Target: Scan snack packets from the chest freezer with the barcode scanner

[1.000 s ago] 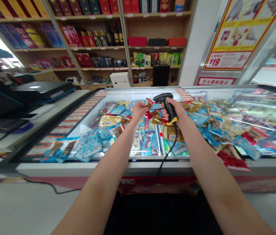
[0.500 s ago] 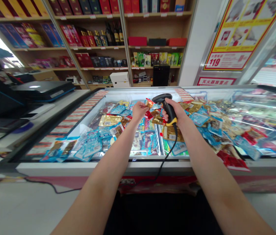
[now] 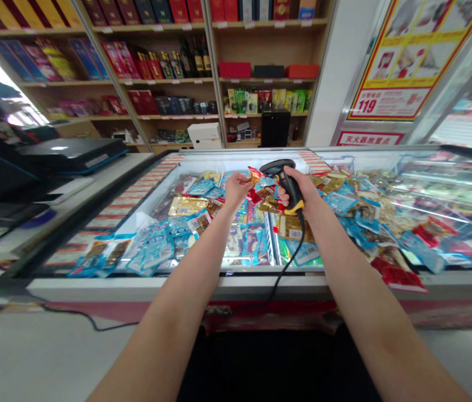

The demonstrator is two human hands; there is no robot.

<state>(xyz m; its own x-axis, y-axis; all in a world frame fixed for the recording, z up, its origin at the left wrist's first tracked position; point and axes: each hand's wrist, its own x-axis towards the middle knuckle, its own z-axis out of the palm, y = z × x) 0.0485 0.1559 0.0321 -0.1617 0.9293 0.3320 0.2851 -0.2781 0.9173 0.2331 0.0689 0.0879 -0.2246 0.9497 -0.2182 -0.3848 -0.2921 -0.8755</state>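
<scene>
My right hand is shut around the grip of a black and yellow handheld barcode scanner, its head pointing up and to the left. A black coiled cord hangs from its base. Pinched in my left hand is a small red and gold snack packet, held close to the scanner's head but apart from it. Both hands are above a heap of blue, gold and red snack packets in a lit glass-topped chest freezer.
Wooden shelves of boxed goods and bottles stand behind the freezer. A dark flat device sits on a counter to the left. A red and yellow price poster hangs at the upper right, and a cable runs along the floor.
The scanner's head has shifted slightly left and my left hand has moved slightly left with the packet. Both hands keep their hold.
</scene>
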